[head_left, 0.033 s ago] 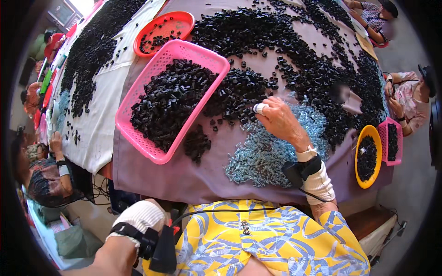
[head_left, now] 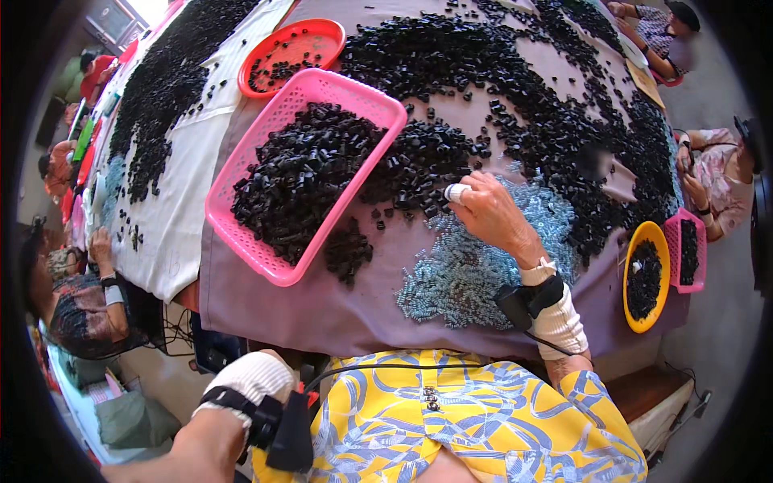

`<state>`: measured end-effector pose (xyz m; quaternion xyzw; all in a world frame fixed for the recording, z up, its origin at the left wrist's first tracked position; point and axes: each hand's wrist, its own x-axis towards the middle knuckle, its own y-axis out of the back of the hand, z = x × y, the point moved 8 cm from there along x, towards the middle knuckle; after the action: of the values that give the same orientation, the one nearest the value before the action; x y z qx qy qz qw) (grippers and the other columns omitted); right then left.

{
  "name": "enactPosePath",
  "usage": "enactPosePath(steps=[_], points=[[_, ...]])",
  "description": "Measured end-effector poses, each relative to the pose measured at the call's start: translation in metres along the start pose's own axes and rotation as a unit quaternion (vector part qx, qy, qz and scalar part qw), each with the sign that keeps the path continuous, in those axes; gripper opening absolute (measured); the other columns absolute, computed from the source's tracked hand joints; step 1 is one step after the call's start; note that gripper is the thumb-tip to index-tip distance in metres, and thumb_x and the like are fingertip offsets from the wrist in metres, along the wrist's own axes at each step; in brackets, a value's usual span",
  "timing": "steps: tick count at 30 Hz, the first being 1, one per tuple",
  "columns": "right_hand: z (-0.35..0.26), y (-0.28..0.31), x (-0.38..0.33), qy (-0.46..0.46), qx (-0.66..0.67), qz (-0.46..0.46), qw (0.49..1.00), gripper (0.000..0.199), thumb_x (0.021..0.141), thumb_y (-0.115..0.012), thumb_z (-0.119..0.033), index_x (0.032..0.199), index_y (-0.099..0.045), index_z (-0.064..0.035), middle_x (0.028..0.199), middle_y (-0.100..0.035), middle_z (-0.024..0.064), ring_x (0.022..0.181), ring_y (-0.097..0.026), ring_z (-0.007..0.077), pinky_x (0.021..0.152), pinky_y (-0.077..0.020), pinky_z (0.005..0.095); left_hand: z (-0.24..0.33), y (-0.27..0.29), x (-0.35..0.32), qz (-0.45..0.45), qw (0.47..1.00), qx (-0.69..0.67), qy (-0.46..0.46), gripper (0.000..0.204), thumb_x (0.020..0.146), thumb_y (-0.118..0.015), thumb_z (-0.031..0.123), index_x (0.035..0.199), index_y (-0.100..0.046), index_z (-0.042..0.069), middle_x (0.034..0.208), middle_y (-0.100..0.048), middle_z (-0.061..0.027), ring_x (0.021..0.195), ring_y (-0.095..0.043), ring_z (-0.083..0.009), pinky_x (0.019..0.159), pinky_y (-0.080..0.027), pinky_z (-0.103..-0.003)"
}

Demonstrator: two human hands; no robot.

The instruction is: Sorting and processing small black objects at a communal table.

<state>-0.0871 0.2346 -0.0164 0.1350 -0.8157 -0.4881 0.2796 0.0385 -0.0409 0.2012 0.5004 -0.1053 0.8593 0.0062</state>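
Note:
My right hand [head_left: 489, 208] is over the table, where small black pieces [head_left: 423, 161] meet a heap of small translucent blue pieces [head_left: 459, 282]. Its fingers are curled together, one wrapped in white tape. Anything pinched in them is hidden. Low on the left, my left hand [head_left: 282, 362] is at the table's front edge, its fingers out of sight beyond a white knit cuff [head_left: 248, 382]. A pink perforated basket [head_left: 227, 221] full of black pieces stands left of my right hand.
Behind the basket sits a red tray [head_left: 334, 40] with scattered black pieces. On the right are a yellow bowl [head_left: 663, 282] and a small pink basket [head_left: 699, 274], both holding black pieces. Other people sit along both sides. A cable [head_left: 403, 367] crosses my yellow shirt.

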Motion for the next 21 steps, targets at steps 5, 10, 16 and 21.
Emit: enactPosePath(steps=[5,10,16,21], points=[[-0.021,-0.008,0.009,0.028,-0.024,-0.035,0.999,0.006,0.076,-0.058,-0.007,0.070,-0.058,-0.0067,0.071,-0.055,0.0085,0.074,-0.057,0.0257,0.067,-0.0423,0.0378,-0.003,-0.020,0.006,-0.059,0.994,0.059,0.064,0.017,0.076,-0.065,0.016,0.088,-0.062,0.005,0.080,-0.058,-0.0091,0.068,-0.056,-0.0199,0.063,-0.043,-0.030],[-0.013,-0.029,0.011,0.021,-0.048,-0.067,0.996,0.007,0.076,-0.060,-0.009,0.072,-0.057,-0.0052,0.073,-0.055,0.0086,0.075,-0.057,0.0265,0.070,-0.0423,0.0378,-0.123,-0.026,-0.058,-0.028,0.913,0.092,0.397,0.012,0.087,-0.059,-0.001,0.096,-0.066,-0.005,0.081,-0.060,-0.0071,0.071,-0.059,-0.0112,0.062,-0.045,-0.020],[-0.022,-0.029,0.012,0.050,-0.096,-0.064,0.992,0.004,0.075,-0.056,-0.006,0.074,-0.059,-0.0088,0.073,-0.057,0.0074,0.075,-0.059,0.0250,0.072,-0.0414,0.0388,-0.178,-0.029,-0.099,0.012,0.852,-0.002,0.523,0.016,0.089,-0.062,0.010,0.099,-0.067,-0.002,0.082,-0.065,-0.0041,0.072,-0.060,-0.0080,0.067,-0.049,-0.020],[-0.023,-0.034,0.013,0.045,-0.104,-0.084,0.990,0.005,0.075,-0.055,-0.006,0.073,-0.059,-0.0080,0.074,-0.059,0.0083,0.075,-0.059,0.0248,0.076,-0.0401,0.0401,-0.202,-0.035,-0.115,0.002,0.838,-0.022,0.545,0.019,0.090,-0.061,0.014,0.100,-0.067,-0.001,0.080,-0.066,-0.0026,0.071,-0.060,-0.0055,0.065,-0.049,-0.018]])
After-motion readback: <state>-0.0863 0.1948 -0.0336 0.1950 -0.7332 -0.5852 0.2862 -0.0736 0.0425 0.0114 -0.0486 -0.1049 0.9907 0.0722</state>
